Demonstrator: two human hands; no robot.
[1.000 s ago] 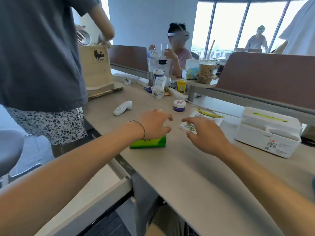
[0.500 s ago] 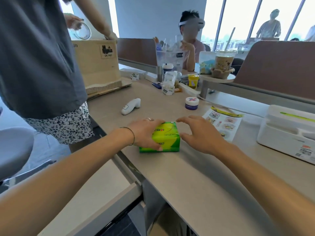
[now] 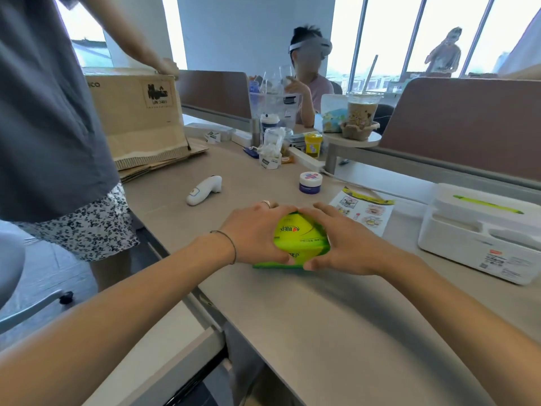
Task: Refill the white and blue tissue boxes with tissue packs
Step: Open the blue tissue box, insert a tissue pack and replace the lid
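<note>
At the far left a standing person in a grey top and a black-and-white flowered skirt (image 3: 85, 227) holds the upper edge of a tall brown cardboard box (image 3: 137, 118), which stands on flattened cardboard at the back of the long beige desk (image 3: 307, 317). Just to the right of that, a small white handheld device with a curved grip (image 3: 204, 190) lies flat on the desk by itself. In front of it, the left hand (image 3: 254, 232), with a ring on one finger and a thin bracelet at the wrist, is closed around the left side of the bright green and yellow plastic-wrapped tissue pack (image 3: 295, 240), thumb at the near edge. The pack rests on the desk between both hands. The right hand (image 3: 342, 241) clasps its right side the same way, its fingers curled over the far top edge. Beyond the hands sits a small round jar with a white lid and dark blue base (image 3: 310, 183), and just to its right a printed paper leaflet with small pictures (image 3: 366, 209) lies flat. At the far right stands the white rectangular plastic tissue box with a green strip on its lid (image 3: 483, 230), lid closed, near the pack but not touching it.
</note>
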